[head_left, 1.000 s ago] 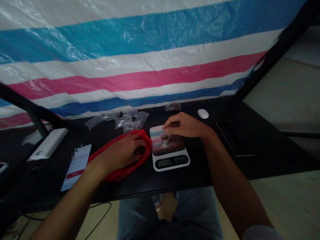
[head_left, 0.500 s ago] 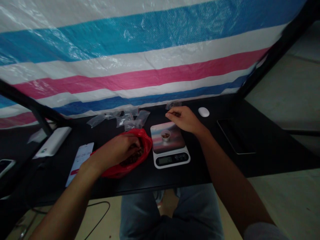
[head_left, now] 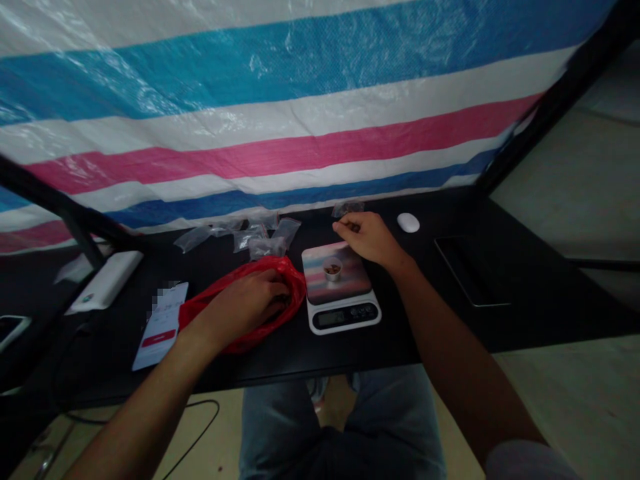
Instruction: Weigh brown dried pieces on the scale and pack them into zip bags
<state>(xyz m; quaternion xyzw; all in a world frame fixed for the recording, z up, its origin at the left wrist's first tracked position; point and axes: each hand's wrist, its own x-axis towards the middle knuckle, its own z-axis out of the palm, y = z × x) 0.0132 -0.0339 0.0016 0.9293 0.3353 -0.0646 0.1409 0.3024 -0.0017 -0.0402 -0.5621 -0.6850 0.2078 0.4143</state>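
Note:
My left hand (head_left: 247,303) rests in the mouth of a red plastic bag (head_left: 295,287) on the black table (head_left: 450,320), fingers curled over dark pieces inside. A white kitchen scale (head_left: 345,313) stands right of the bag with a small white cup (head_left: 332,269) of brown pieces on its platform. My right hand (head_left: 367,237) hovers behind the scale, fingers pinched together on something small and dark, close to a small clear packet (head_left: 347,208) at the table's back edge.
Several clear zip bags (head_left: 260,240) lie behind the red bag. A white mouse (head_left: 408,222), a dark tablet (head_left: 467,270), a phone (head_left: 163,325) and a white box (head_left: 105,280) lie on the table. A striped tarp (head_left: 300,113) hangs behind.
My right hand has lifted away from the cup on the scale and moved back toward the far packet. My left hand stays in the red bag, shifting slightly.

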